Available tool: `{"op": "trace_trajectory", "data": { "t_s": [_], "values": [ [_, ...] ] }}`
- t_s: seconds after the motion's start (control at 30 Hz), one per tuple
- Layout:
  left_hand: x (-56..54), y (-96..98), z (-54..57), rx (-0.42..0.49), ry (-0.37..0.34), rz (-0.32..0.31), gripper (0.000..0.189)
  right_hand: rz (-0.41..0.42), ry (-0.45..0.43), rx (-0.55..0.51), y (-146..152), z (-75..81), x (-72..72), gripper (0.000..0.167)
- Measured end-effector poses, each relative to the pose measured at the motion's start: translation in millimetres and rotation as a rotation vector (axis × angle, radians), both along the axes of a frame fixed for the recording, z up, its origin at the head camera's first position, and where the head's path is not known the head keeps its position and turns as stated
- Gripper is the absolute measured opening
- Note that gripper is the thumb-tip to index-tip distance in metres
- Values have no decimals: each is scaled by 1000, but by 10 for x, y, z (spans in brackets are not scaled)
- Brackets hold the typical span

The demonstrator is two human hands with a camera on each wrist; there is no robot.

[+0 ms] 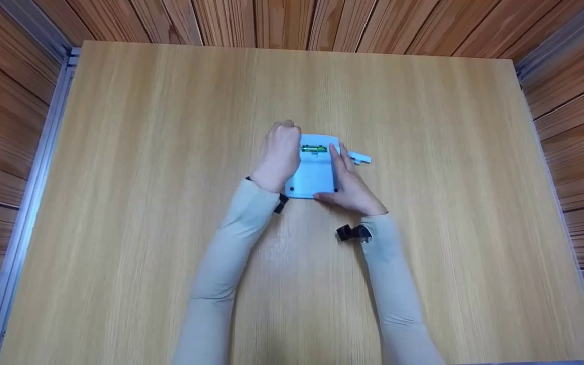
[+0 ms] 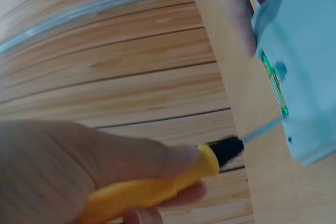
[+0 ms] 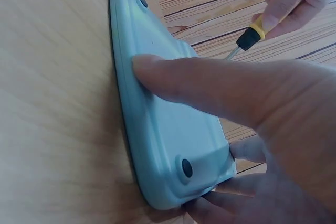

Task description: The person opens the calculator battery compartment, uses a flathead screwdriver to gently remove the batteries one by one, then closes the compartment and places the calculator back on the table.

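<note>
A: Main item, quick?
B: Light-blue slab-shaped plastic device (image 1: 312, 177), flat on the pale wood-grain table (image 1: 170, 126), approx. mid-table, in front of the person. Green cylindrical battery (image 1: 314, 149) sits in a slot nr its far end. Small round black feet (image 3: 187, 168) at the near corners.
A: Grip status?
B: L hand (image 1: 279, 154) grasps a yellow-and-black-handled screwdriver w/ thin metal shaft (image 2: 209, 158), fingers wrapped round the handle.
A: Tip where?
B: Device's L edge, by the batt's end. Actual contact? Can't tell.
A: Other one?
B: R hand (image 1: 349, 183) holds the device at its R side: thumb on top by the near edge, fingers along the side, one fingertip nr the batt.
A: Loose bits?
B: Light-blue plastic strip (image 1: 360, 157), just R of those fingers, partly hidden by them. Touching or not, can't tell.
A: Bkgd?
B: Person's in light-grey sleeves (image 1: 216, 268), black wrist cam (image 1: 354, 232) on each arm. Brown wood-plank walls (image 1: 282, 23) round the table, silver metal rail (image 1: 27, 213) along the L.
</note>
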State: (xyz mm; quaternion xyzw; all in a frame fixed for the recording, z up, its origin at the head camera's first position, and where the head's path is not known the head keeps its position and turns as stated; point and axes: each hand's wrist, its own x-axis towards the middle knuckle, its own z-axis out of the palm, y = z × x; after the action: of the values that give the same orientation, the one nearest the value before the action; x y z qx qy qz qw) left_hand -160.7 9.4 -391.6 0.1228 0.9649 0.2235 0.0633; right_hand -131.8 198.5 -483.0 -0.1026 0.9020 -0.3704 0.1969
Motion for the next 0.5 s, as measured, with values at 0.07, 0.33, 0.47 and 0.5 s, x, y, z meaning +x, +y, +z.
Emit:
{"op": "trace_trajectory", "data": {
  "t_s": [0.07,0.33,0.47,0.5],
  "values": [
    [-16,-59,-12,38,-16,-6,24,2,-3,-1,3,1,-3,110],
    [-45,-300,-136,245,-99,73,23,-11,-20,6,-2,3,-10,111],
    [-29,-457,-267,307,-110,137,23,0,-2,15,7,5,-2,110],
    [-20,-498,-313,317,-111,149,23,2,2,18,8,6,-1,110]
  ]
}}
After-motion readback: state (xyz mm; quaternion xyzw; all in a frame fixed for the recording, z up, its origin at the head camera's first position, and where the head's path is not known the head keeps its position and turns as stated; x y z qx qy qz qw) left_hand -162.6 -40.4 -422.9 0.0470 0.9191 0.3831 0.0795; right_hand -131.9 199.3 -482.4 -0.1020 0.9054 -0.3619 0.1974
